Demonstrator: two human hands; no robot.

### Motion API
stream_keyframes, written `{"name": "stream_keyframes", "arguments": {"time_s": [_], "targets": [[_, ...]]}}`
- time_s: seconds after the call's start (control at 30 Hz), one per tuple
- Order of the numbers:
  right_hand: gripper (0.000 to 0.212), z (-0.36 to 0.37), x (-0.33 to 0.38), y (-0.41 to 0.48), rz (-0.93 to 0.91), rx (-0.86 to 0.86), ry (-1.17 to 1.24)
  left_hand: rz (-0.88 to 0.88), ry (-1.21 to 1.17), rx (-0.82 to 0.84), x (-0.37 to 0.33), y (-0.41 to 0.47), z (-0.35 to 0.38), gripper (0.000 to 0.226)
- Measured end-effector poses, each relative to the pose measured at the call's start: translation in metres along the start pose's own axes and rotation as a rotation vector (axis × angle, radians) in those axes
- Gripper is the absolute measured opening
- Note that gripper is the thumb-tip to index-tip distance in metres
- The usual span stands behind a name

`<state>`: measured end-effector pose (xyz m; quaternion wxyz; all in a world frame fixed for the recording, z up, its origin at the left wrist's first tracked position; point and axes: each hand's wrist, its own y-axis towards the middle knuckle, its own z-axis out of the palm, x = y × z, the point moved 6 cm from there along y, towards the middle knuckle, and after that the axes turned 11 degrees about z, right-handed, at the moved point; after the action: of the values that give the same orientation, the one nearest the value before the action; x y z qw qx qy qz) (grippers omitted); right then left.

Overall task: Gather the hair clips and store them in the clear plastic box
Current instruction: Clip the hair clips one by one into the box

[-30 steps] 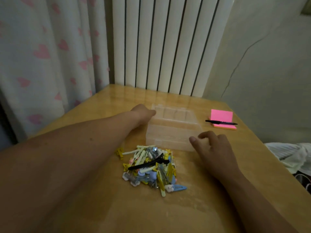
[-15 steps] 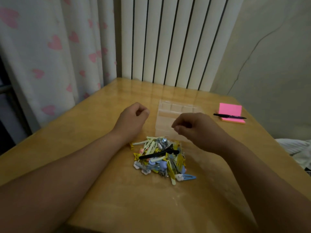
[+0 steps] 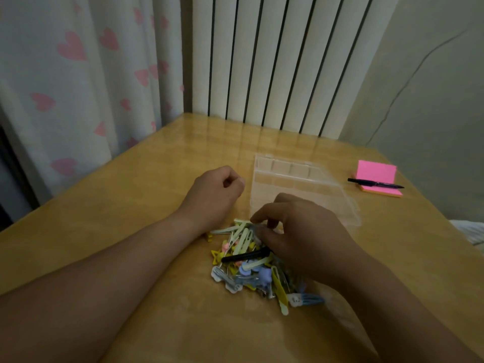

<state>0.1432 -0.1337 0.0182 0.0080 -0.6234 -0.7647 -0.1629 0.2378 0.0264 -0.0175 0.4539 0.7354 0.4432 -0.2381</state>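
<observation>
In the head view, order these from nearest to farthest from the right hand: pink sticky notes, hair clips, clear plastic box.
1. hair clips: under the right hand, at its fingertips.
2. clear plastic box: just beyond the hand.
3. pink sticky notes: far right, behind.

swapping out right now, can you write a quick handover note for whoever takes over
Left hand: fisted beside the clear plastic box, nothing visible in it.
Right hand: fingers curled onto the far edge of the pile of hair clips; grip on a clip unclear.
No clips visible in the box.
Done: nothing stored. Left: move the whole pile into the box.
</observation>
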Motion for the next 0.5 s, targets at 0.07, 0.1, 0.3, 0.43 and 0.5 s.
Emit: {"name": "stream_keyframes", "arguments": {"time_s": [0.07, 0.1, 0.3, 0.43, 0.5], "targets": [[0.012, 0.0, -0.001, 0.0, 0.006, -0.022, 0.021, -0.001, -0.004, -0.004, -0.001, 0.0, 0.0, 0.021], [0.008, 0.0, -0.001, -0.001, 0.015, -0.025, 0.036, -0.002, -0.007, -0.008, -0.001, 0.0, -0.001, 0.021], [0.009, -0.003, -0.02, -0.008, 0.112, -0.037, 0.348, -0.004, -0.004, -0.026, -0.002, 0.001, -0.006, 0.02], [0.012, -0.01, -0.031, -0.007, 0.163, -0.153, 0.51, 0.022, 0.009, -0.039, -0.004, 0.005, -0.01, 0.02], [0.009, -0.013, -0.034, -0.006, 0.196, -0.179, 0.592, 0.012, -0.005, -0.034, -0.002, 0.006, -0.009, 0.02]]}}
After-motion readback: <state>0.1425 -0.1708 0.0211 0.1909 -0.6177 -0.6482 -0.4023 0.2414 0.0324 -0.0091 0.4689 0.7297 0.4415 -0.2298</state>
